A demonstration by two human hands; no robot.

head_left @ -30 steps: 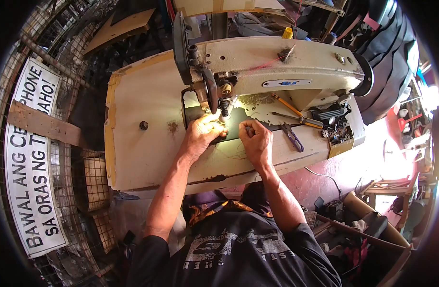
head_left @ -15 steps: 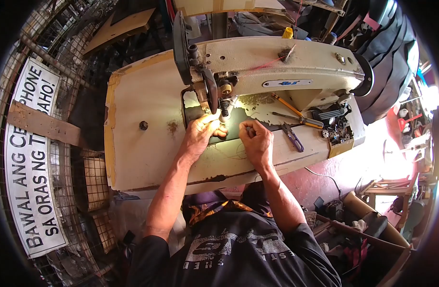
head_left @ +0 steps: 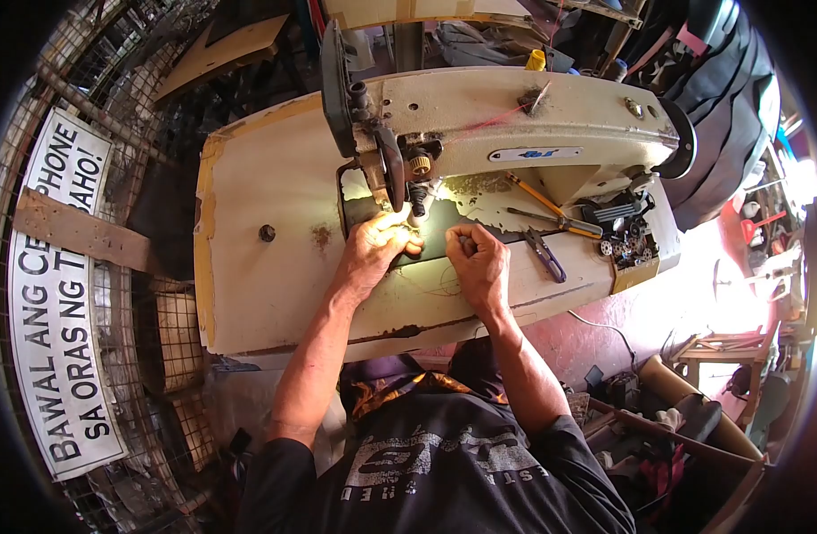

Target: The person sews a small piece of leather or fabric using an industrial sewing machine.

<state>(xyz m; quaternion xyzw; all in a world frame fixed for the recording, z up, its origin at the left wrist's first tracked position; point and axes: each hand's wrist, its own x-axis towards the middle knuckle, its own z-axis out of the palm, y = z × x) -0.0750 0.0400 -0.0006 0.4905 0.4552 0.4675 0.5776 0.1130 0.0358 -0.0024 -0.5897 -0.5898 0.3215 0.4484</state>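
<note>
A cream sewing machine point(head_left: 551, 116) stands on the worktable point(head_left: 248, 258), its needle area lit by a lamp. My left hand point(head_left: 373, 254) is closed in a pinch right below the needle bar point(head_left: 417, 200); what its fingertips hold is hidden. My right hand point(head_left: 479, 267) is closed a little to the right, thumb against the curled fingers, and I cannot make out anything in it. Between the hands lies the dark machine bed plate point(head_left: 435, 240). Fine loose thread point(head_left: 439, 287) curls on the table below it.
Right of my right hand lie thread snips point(head_left: 545, 256) and screwdrivers point(head_left: 555, 222). Beyond them is a cardboard tray point(head_left: 638, 274) of bobbins and metal parts. A handwheel point(head_left: 680, 140) is at the machine's right end. A wire mesh with a sign point(head_left: 65, 294) stands left.
Almost nothing differs. The fingers of my left hand have shifted very slightly near the needle; my right hand stays in place.
</note>
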